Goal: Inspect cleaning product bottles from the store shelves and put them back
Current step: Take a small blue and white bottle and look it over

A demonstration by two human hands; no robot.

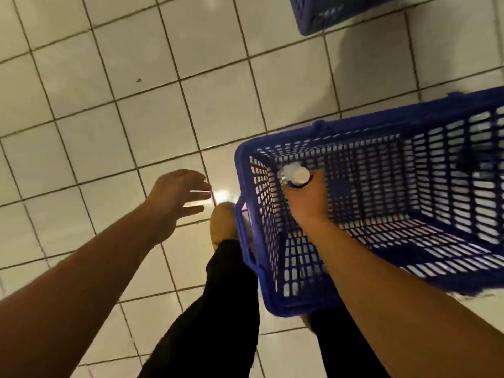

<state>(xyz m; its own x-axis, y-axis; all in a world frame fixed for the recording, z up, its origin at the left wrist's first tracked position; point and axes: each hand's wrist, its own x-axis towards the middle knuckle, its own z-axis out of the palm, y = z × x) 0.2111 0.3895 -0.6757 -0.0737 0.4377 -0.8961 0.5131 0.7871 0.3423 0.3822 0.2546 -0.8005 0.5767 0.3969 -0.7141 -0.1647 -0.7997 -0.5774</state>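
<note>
Inside blue basket (pixel 275 304), right hand (pixel 308 199) gripping bottle (pixel 296 175), left hand (pixel 174 196) spread

The floor (pixel 152 110) is laid with glossy pale square tiles set in dark grout lines that run diagonally across the view. A bright glare patch (pixel 221 193) from overhead light shines on one tile near the middle. The lighting is warm and yellowish, with soft shadows toward the upper right
</note>
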